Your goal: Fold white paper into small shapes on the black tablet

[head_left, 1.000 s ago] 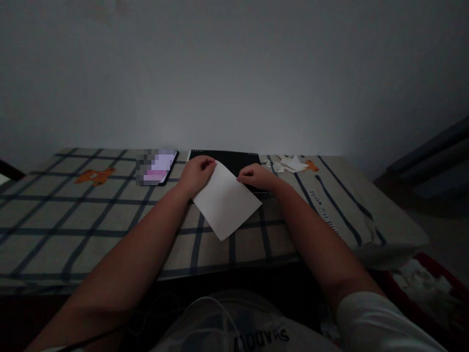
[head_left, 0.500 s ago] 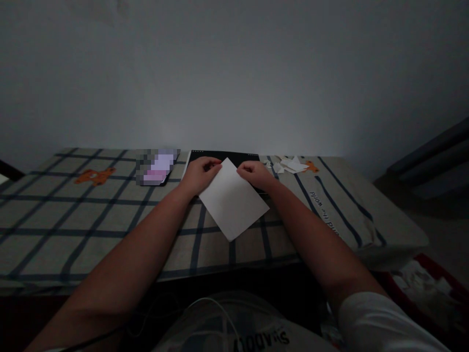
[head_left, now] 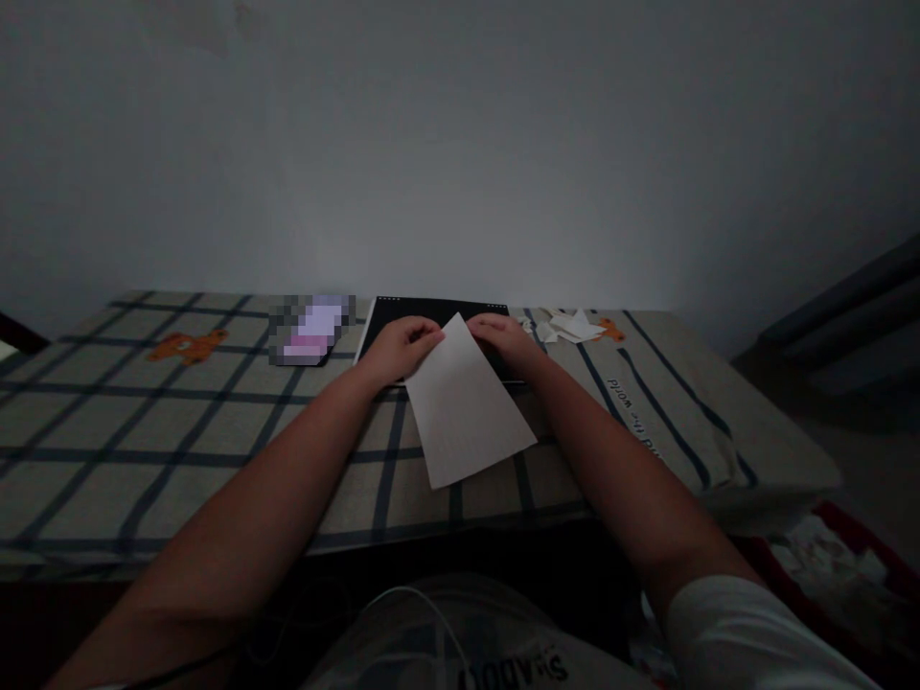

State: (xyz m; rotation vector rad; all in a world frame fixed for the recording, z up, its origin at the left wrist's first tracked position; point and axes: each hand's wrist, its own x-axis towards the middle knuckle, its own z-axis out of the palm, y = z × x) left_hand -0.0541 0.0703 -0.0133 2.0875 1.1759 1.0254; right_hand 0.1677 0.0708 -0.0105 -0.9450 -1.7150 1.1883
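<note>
A sheet of white paper (head_left: pixel 467 412) hangs tilted in front of me, one corner pointing up and away. My left hand (head_left: pixel 406 347) is closed on its upper left edge, thumb on the near side. On the upper right edge, close to the top corner, my right hand (head_left: pixel 507 340) pinches the paper; its fingertips are partly hidden. Behind and under both hands lies a black flat board or calendar-like pad (head_left: pixel 446 309) with small white marks along its far edge. The paper covers part of it.
A phone (head_left: pixel 316 331) with a lit, blurred screen lies left of the pad. Torn white paper scraps (head_left: pixel 571 326) are to the right. A checked cloth (head_left: pixel 237 412) covers the table, which meets a wall (head_left: pixel 460 153). A red bin (head_left: pixel 834 565) with crumpled paper stands at lower right.
The paper has turned and tilted, its lower corners swinging nearer to me. My left hand has shifted slightly right and toward me; my right hand stays near the top corner.
</note>
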